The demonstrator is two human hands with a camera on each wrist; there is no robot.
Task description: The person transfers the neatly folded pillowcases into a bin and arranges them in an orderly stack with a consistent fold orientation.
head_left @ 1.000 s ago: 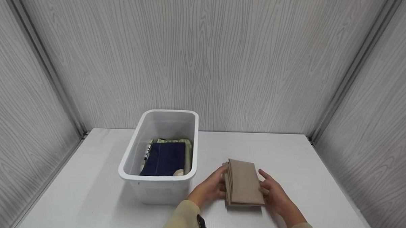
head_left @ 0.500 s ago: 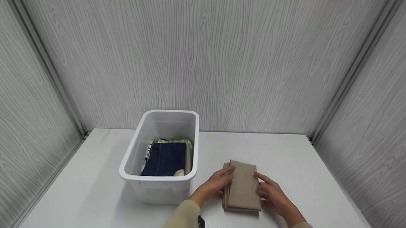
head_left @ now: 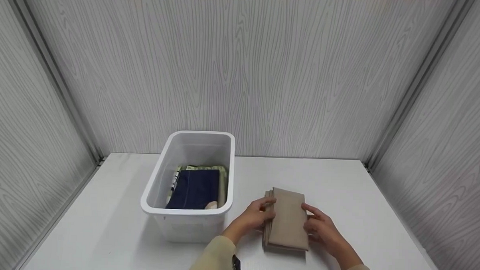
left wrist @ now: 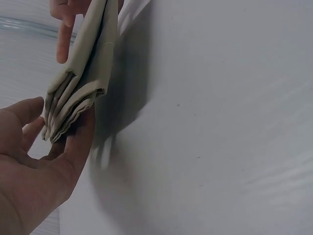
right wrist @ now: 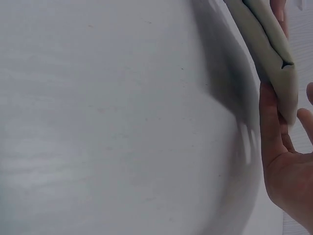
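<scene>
A beige cloth (head_left: 289,222), folded into a thick rectangle, is held between both hands over the white table. Its stacked layers show along the left side. My left hand (head_left: 252,217) grips that side, with fingers beneath the folds and the thumb side near the upper face, as the left wrist view of the cloth (left wrist: 80,78) shows. At the opposite side, my right hand (head_left: 323,230) holds the smooth folded edge. In the right wrist view, fingers of the right hand (right wrist: 288,171) reach under the cloth (right wrist: 274,58). A shadow falls below it.
Left of the hands stands a white plastic bin (head_left: 230,174). Inside it lie a folded navy cloth (head_left: 196,189) and a green patterned cloth (head_left: 222,176). Grey wood-grain panels (head_left: 242,71) enclose the white table (head_left: 105,218) at the back and sides.
The cloth has shifted slightly and lies flatter to the view. My left fingers have moved onto its upper left part. My right index finger has come in to touch the right edge.
</scene>
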